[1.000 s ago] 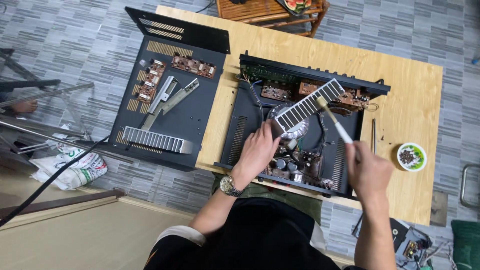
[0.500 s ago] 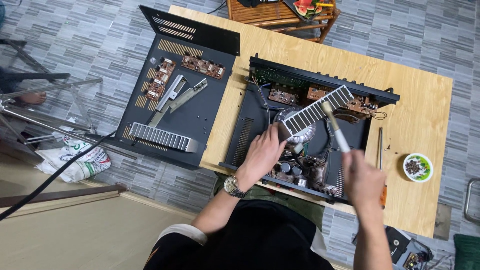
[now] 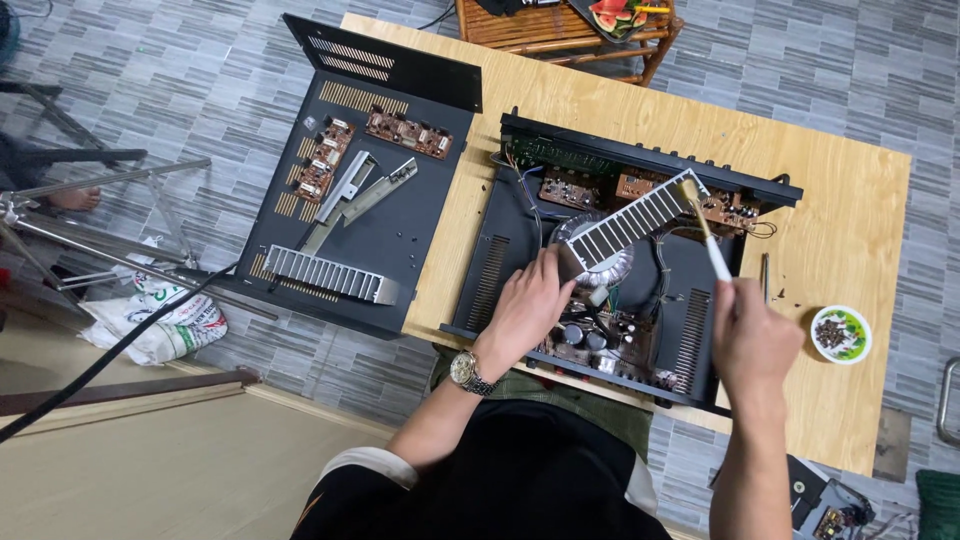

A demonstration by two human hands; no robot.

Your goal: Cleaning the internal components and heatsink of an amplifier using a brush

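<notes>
An opened black amplifier chassis (image 3: pixel 520 235) lies on a wooden table (image 3: pixel 850 220). My left hand (image 3: pixel 530 305), with a wristwatch on its wrist, grips the lower end of a finned silver heatsink (image 3: pixel 635 222) and holds it tilted above the round transformer (image 3: pixel 600 270) inside. My right hand (image 3: pixel 750 335) holds a small white-handled brush (image 3: pixel 708 240), whose bristle tip touches the heatsink's upper right end. Brown circuit boards (image 3: pixel 600 185) sit along the chassis's far wall.
The removed black cover (image 3: pixel 400 240) lies left of the chassis with two small circuit boards (image 3: pixel 410 135), metal brackets and a second heatsink (image 3: pixel 325 273) on it. A small bowl of screws (image 3: pixel 840 335) stands at the table's right. A wooden stool (image 3: pixel 560 30) is beyond; a tripod (image 3: pixel 90 230) at left.
My right hand has moved the brush up along the heatsink to its upper end. My left hand keeps hold of the heatsink. The camera view has shifted slightly.
</notes>
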